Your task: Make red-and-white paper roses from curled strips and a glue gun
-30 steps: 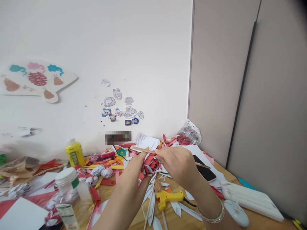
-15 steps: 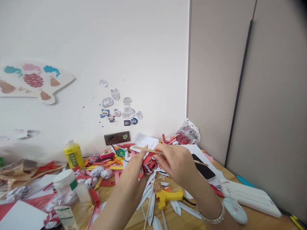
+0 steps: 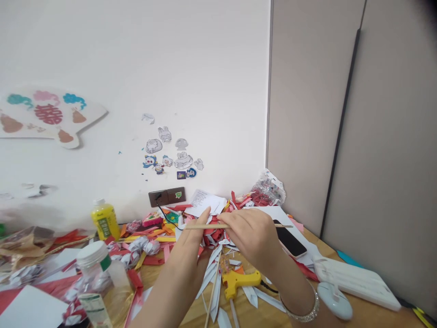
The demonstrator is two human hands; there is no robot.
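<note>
A red and white folded-paper flower sits between my two hands, above the table. My left hand is closed around its left side, with the thumb up and most fingers hidden behind. A thin wooden stick lies almost level across the top of the flower. Its left end reaches over my left hand's thumb. The fingers of my right hand are closed on the stick, whose other end sticks out past the knuckles. Below the hands, a yellow hot glue gun rests on the wooden table.
White paper strips surround the glue gun. On the left stand a clear jar and a yellow bottle among crumpled paper. To the right lie a phone, a white keyboard and a mouse.
The stick's left end has come down towards my left hand, so it now lies nearly level instead of slanting. My right hand has turned slightly with it; the flower stays about where it was.
</note>
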